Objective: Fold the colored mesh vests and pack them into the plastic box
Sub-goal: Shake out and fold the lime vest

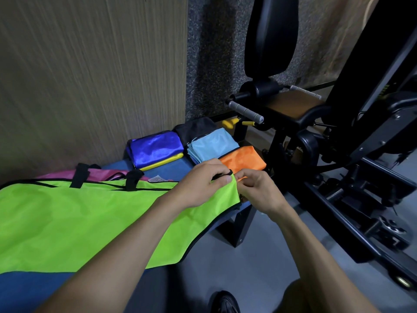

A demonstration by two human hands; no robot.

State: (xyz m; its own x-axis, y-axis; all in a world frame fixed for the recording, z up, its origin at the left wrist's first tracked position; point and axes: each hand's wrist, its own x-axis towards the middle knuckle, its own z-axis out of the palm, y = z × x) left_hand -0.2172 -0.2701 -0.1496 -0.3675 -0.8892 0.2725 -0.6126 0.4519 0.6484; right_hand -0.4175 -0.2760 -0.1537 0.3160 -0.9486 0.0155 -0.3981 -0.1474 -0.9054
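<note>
A dark shoe (225,301) is seen at the bottom edge, on the grey floor (259,256). Just beyond it, a lime-green mesh vest (79,218) with black trim is spread flat over a blue-topped bench (33,283). Its far right corner is pinched by the left hand (203,186), whose fingers are curled onto the black edging. The right hand (257,188) is held just beside it at the same corner, fingers bent; whether cloth is actually gripped by it cannot be told. Two black straps (79,175) are laid across the far edge of the green vest, and a pink vest (101,173) is partly covered behind it. Farther along the bench, folded vests are grouped together: an orange one (243,159), a light-blue one (212,147), a royal-blue one (153,147) resting on a yellow one (164,162), and a black one (194,128) farthest back. To the right, a black gym machine (338,132) is seen. A wood-grain wall (90,75) is seen behind the bench.
</note>
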